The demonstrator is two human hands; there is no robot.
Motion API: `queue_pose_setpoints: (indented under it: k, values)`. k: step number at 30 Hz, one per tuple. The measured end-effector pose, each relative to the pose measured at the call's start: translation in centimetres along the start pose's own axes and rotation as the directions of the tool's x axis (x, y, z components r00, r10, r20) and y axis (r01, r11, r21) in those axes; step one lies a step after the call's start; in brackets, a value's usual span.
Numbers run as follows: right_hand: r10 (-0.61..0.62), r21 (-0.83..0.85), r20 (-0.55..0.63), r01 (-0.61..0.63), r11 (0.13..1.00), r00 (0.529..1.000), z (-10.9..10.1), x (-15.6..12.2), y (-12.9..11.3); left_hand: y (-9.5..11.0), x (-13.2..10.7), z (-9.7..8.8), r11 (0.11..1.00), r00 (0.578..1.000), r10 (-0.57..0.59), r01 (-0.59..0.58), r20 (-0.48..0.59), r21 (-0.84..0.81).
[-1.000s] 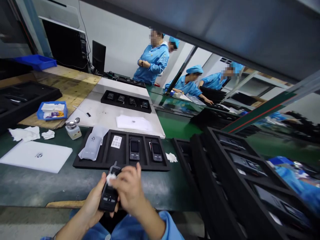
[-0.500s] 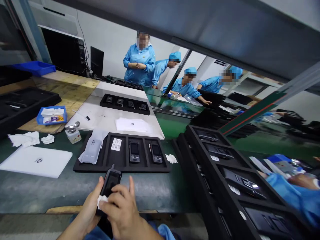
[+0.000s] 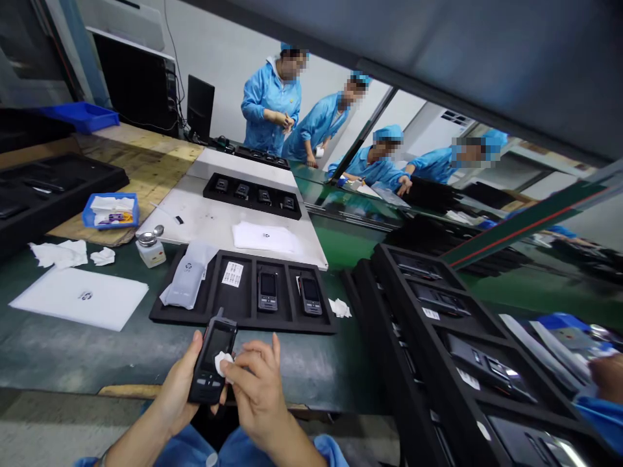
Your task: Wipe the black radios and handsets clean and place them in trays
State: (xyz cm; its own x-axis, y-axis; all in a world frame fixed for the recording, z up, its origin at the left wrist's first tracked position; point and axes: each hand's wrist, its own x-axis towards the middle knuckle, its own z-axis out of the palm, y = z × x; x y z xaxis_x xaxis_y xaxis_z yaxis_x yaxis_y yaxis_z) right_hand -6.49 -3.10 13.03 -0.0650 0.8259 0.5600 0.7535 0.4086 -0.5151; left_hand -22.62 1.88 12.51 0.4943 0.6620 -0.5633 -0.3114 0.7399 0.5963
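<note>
My left hand (image 3: 179,388) is wrapped round a black handheld radio (image 3: 210,358), held upright over the bench's near edge. With its fingertips my right hand (image 3: 254,388) pinches a small white wipe (image 3: 222,362) against the radio's screen. Just beyond, a black foam tray (image 3: 243,320) lies on the green bench with two more radios (image 3: 267,290) in its slots, a white label card (image 3: 232,274) and a grey bagged item (image 3: 183,283).
A white foam sheet (image 3: 82,298), crumpled wipes (image 3: 61,253), a small solvent bottle (image 3: 150,246) and a blue bin (image 3: 111,212) lie to the left. Stacked black trays of radios (image 3: 452,337) fill the right. Several people in blue coats stand at the far conveyor (image 3: 350,214).
My right hand's wipe went from the radio's top down to its lower body, then back up to the screen. The view tilted slightly. People in the background shifted.
</note>
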Motion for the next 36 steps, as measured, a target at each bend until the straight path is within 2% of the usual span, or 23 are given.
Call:
queue_pose_setpoints:
  k: [4, 6, 10, 13, 15, 17, 20, 23, 26, 28, 30, 31, 32, 34, 36]
  values:
    - [0.053, -0.031, -0.078, -0.056, 0.998, 0.996, -0.1, 3.0, 0.5, 0.1, 0.1, 0.9, 0.999, 1.000, -0.019, 0.018, 0.013, 0.040]
    - [0.005, -0.021, -0.062, -0.006, 1.000, 0.998, 0.1, 3.6, 0.1, 0.0, 0.1, 1.0, 0.999, 1.000, -0.017, 0.017, -0.017, 0.036]
    - [-0.115, 0.027, 0.062, 0.113, 0.993, 0.991, 0.6, 1.3, -1.6, -0.3, 0.1, 0.4, 0.998, 0.991, -0.057, 0.057, -0.123, 0.001]
    - [-0.145, 0.024, 0.107, 0.143, 0.989, 0.984, -0.2, -0.4, -1.3, -0.3, 0.0, 0.0, 0.998, 0.994, -0.056, 0.057, -0.089, 0.006]
    - [-0.140, -0.004, 0.101, 0.141, 0.990, 0.985, -1.0, -0.2, -0.4, -0.3, 0.0, 0.0, 1.000, 0.999, -0.026, 0.027, -0.032, 0.016]
    - [-0.094, -0.047, 0.044, 0.096, 0.994, 0.995, -1.5, 0.8, 0.5, -0.2, 0.0, 0.2, 0.999, 1.000, -0.024, 0.023, 0.015, 0.040]
    - [-0.007, -0.077, -0.047, 0.003, 0.997, 0.999, -1.1, 2.5, 0.6, -0.3, -0.1, 0.5, 0.996, 0.998, -0.050, 0.047, 0.042, 0.078]
    - [-0.076, -0.024, 0.019, 0.076, 0.997, 0.997, 0.0, 2.3, -0.8, -0.2, -0.1, 0.5, 0.998, 0.999, -0.040, 0.041, -0.015, 0.053]
    - [-0.166, 0.030, 0.114, 0.164, 0.986, 0.980, 0.3, 0.5, -1.4, 0.2, -0.2, 0.2, 0.999, 0.996, -0.025, 0.027, -0.081, 0.022]
    - [-0.150, -0.011, 0.118, 0.152, 0.988, 0.982, -0.6, -0.8, -0.3, 0.6, -0.4, -0.1, 0.998, 0.999, 0.010, -0.007, -0.048, 0.065]
    - [-0.086, -0.119, 0.070, 0.094, 0.988, 0.994, -2.3, -1.7, 2.0, 1.1, -0.5, -0.6, 0.970, 0.993, 0.120, -0.121, 0.017, 0.209]
    - [-0.039, -0.189, 0.030, 0.044, 0.981, 0.999, -3.2, -2.2, 3.5, 1.4, -0.6, -0.9, 0.923, 0.975, 0.214, -0.219, 0.053, 0.316]
    - [0.008, -0.259, -0.022, -0.013, 0.966, 1.000, -4.0, -2.6, 5.0, 1.6, -0.7, -1.3, 0.836, 0.941, 0.324, -0.332, 0.094, 0.438]
    - [0.079, -0.375, -0.128, -0.122, 0.919, 0.989, -5.2, -3.7, 7.7, 2.1, -0.8, -2.3, 0.541, 0.821, 0.533, -0.518, 0.206, 0.663]
    - [0.117, -0.467, -0.202, -0.201, 0.861, 0.972, -5.6, -4.9, 9.5, 2.4, -0.6, -3.4, 0.196, 0.678, 0.653, -0.582, 0.337, 0.789]
